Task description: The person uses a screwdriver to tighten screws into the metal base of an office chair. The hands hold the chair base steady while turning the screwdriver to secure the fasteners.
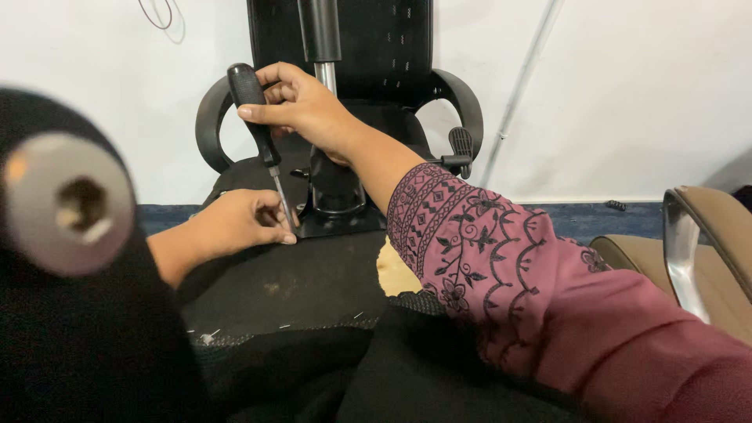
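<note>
My right hand [301, 106] grips the black handle of a screwdriver [254, 117] held nearly upright, its metal shaft pointing down at the underside of an upturned black office chair [313, 274]. My left hand [239, 223] rests on the chair's underside and pinches around the screwdriver's tip, close to the black mounting plate [337, 219]. The chair's gas cylinder [321, 47] rises behind my right hand. My right arm wears a maroon patterned sleeve [501, 266].
A blurred black chair part with a round metal end [66, 204] fills the near left. Curved black armrests [462, 102] flank the seat against a white wall. A tan chair with a chrome arm [689, 251] stands at right. Yellow foam [395, 274] shows through torn fabric.
</note>
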